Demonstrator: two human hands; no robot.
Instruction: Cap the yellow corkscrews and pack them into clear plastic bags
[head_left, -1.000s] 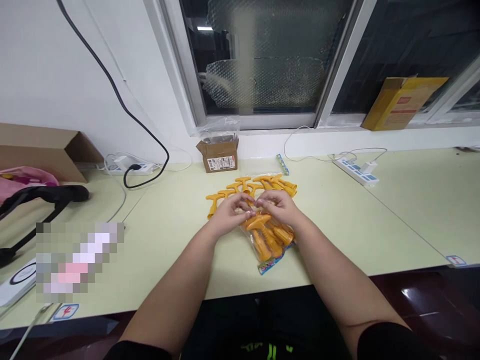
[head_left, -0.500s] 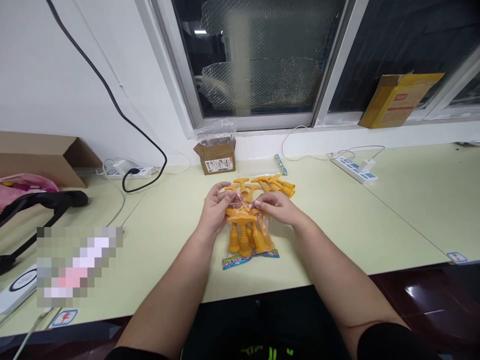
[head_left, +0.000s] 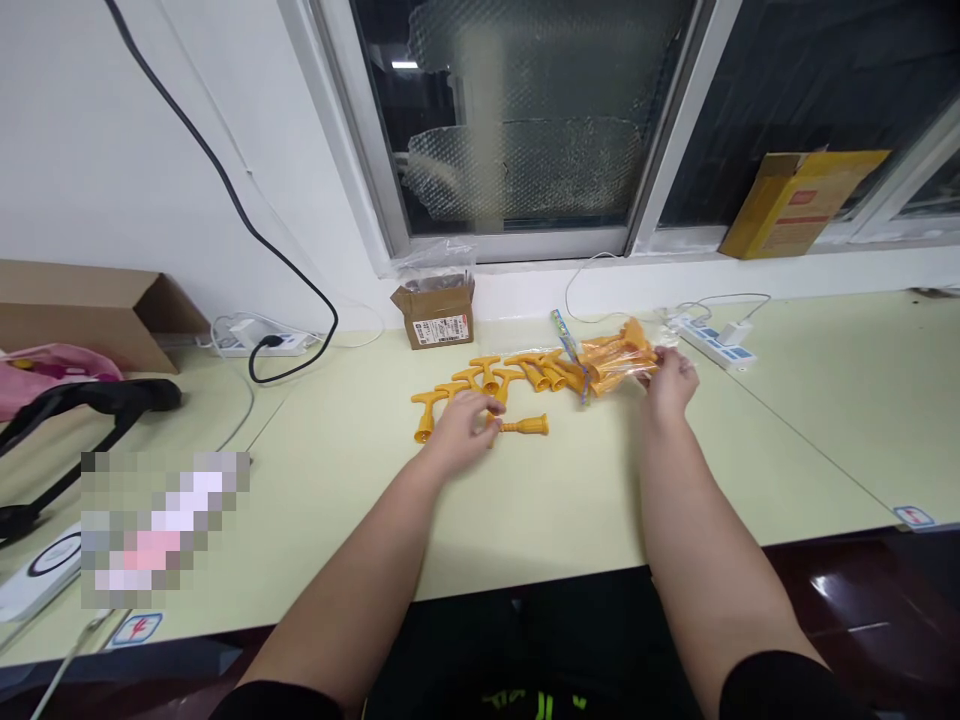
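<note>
My right hand (head_left: pixel 672 382) pinches the end of a clear plastic bag (head_left: pixel 616 358) of yellow pieces, with a blue patterned strip at its left end. My left hand (head_left: pixel 466 430) is at a loose yellow T-shaped piece (head_left: pixel 531 426) lying on its side, its thumb and fingers round the handle end. Behind the left hand several more yellow T-shaped pieces, one of them at the far left (head_left: pixel 425 420), lie in a row that runs right up to the bag.
A small cardboard box (head_left: pixel 435 312) is against the wall. Power strips (head_left: pixel 712 342) lie at the back right and back left (head_left: pixel 281 345). On the left are a black strap-like object (head_left: pixel 112 400), a large carton (head_left: pixel 82 308) and a blurred patch. A yellow box (head_left: pixel 802 205) leans on the window.
The bag has moved from in front of me to the back right in my right hand. My left hand has left the bag and is at a loose yellow piece, now visible on the table.
</note>
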